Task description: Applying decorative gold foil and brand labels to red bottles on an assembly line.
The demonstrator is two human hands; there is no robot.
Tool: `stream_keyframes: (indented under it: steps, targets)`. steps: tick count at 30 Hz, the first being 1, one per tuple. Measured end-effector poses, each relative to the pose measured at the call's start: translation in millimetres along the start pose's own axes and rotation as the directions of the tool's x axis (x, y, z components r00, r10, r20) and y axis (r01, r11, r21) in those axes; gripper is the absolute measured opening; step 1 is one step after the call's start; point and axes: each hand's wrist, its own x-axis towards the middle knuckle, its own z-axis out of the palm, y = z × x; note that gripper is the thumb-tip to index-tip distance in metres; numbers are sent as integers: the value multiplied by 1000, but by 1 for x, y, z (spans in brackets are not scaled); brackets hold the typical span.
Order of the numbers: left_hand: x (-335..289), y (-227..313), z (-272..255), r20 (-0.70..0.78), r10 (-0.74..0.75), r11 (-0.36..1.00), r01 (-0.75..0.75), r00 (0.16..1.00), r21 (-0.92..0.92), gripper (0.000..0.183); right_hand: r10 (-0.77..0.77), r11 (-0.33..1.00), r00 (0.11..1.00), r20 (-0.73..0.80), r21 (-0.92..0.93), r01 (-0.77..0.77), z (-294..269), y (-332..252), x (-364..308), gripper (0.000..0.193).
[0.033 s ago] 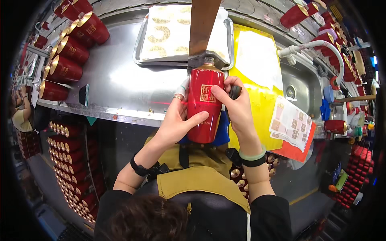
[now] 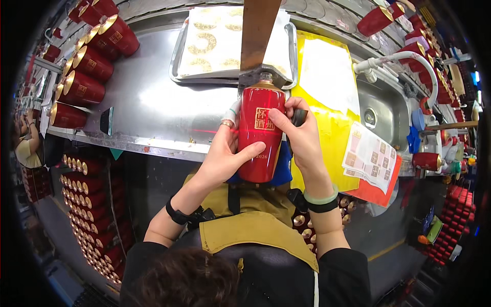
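Note:
A glossy red bottle (image 2: 251, 161) with a gold shoulder and a gold square label on its front is held between my hands, its neck toward a brown vertical bar (image 2: 257, 36). My left hand (image 2: 225, 156) grips the bottle's left side, thumb across its lower front; white wrapping covers some fingertips. My right hand (image 2: 303, 135) closes on the right side, its thumb pressed on the label's right part. A black handle-like thing (image 2: 299, 117) is tucked in the right fingers; the rest of it is hidden. The bottle's base is near a blue cloth (image 2: 283, 171) over my lap.
Behind the bottle, a metal tray (image 2: 176, 71) holds a white sheet of gold labels. To the right are a yellow sheet (image 2: 327, 148), printed papers (image 2: 372, 156) and a sink (image 2: 396, 102) with a white faucet. Red bottles (image 2: 84, 88) line the bench's left; more are stacked below.

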Motion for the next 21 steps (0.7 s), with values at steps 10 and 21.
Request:
stream_keyframes:
  steps: [10, 21]
  targets:
    - [1, 3, -1, -17, -22, 999, 22, 1000, 26, 91, -3, 999, 1000, -11, 32, 3, 5, -3, 1, 35]
    - [1, 1, -2, 6, 14, 999, -13, 1000, -39, 91, -187, 979, 981, 51, -72, 190, -20, -11, -38, 30]
